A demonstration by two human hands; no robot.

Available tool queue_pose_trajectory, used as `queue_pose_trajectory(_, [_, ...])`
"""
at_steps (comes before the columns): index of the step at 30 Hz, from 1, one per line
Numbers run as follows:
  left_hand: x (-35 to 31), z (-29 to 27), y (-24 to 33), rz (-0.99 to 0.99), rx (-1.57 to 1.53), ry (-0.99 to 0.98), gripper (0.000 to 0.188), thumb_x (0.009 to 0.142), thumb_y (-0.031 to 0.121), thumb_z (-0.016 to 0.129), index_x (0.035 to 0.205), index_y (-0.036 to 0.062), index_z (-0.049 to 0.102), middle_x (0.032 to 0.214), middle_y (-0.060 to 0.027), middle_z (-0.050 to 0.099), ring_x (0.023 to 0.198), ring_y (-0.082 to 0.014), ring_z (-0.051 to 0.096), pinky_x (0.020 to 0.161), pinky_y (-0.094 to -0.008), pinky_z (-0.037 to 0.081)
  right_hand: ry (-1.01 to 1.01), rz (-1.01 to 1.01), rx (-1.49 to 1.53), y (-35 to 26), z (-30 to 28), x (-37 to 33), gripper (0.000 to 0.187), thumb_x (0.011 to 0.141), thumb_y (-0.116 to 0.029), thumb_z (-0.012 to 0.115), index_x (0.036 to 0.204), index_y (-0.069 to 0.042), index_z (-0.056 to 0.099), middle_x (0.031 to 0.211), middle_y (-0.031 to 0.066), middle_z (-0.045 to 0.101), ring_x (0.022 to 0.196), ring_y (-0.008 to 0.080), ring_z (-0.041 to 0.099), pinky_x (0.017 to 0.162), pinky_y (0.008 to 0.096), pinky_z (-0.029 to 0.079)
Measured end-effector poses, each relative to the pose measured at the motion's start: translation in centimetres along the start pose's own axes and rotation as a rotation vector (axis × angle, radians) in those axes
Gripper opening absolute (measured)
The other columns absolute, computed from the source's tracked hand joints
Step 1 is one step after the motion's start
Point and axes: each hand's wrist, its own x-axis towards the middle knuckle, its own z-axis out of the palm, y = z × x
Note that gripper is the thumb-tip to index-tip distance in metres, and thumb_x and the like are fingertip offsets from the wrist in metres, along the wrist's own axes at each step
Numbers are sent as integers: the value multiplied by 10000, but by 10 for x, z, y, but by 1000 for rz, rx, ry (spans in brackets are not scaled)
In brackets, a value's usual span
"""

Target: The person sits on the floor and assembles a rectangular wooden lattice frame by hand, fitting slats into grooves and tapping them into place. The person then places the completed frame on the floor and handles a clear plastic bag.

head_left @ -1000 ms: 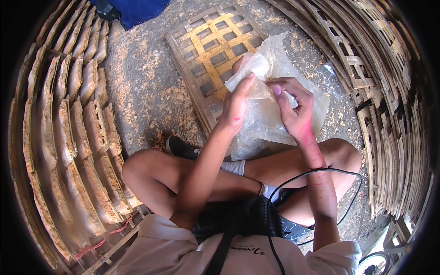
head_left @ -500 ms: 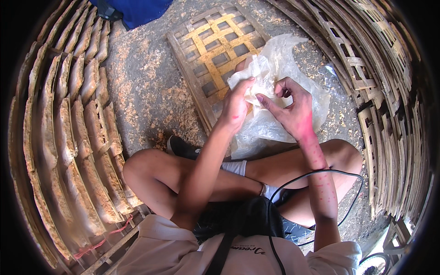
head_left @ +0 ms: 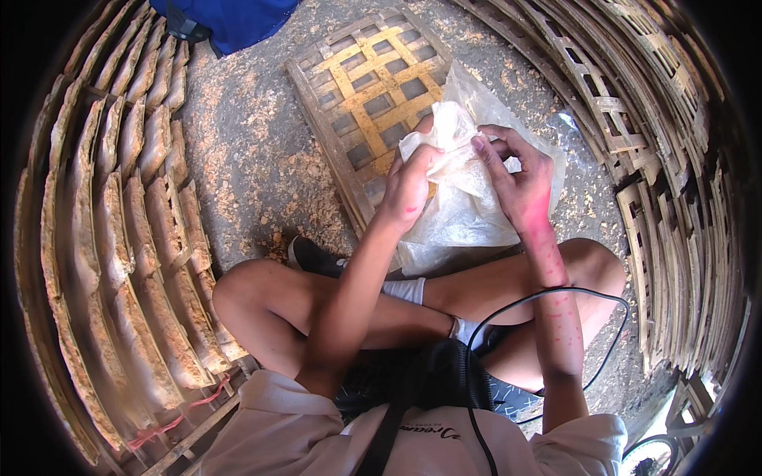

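Stacks of curved woven bamboo racks [head_left: 135, 238] ring the ground. A flat square bamboo lattice tray [head_left: 365, 87] lies ahead, under a crinkled clear plastic bag [head_left: 468, 214]. Above it, the left hand [head_left: 409, 186] and right hand [head_left: 520, 186] pinch a thin, translucent whitish round sheet [head_left: 452, 139]; it looks light, limp and tearable, best held by its edges.
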Motion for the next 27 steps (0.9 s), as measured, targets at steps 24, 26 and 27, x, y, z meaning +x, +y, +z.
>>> queue_pose_trajectory(24, [-1,-4,6,-100,-481,-145,858,824,152,431,1663,38,293,1681,-114,392,1469,-320,474,1244,-466,362,-96,156,168,14,6,5,604,885,-326,860,1400,-70,678,1270,142,744,1036,196,722,834,344,574])
queue_pose_trajectory(26, [0,-4,5,-79,-515,-218,867,821,146,433,1667,35,280,1683,-111,388,1463,-311,479,1235,-466,369,-60,88,82,8,3,6,607,874,-321,868,1393,-68,682,1236,138,756,996,184,723,819,334,571])
queue_pose_trajectory(27, [0,-4,5,-69,-532,-253,871,820,143,434,1669,33,274,1685,-110,386,1461,-306,481,1230,-466,373,-51,53,42,6,1,7,601,872,-318,868,1387,-67,686,1213,135,763,975,178,723,814,329,570])
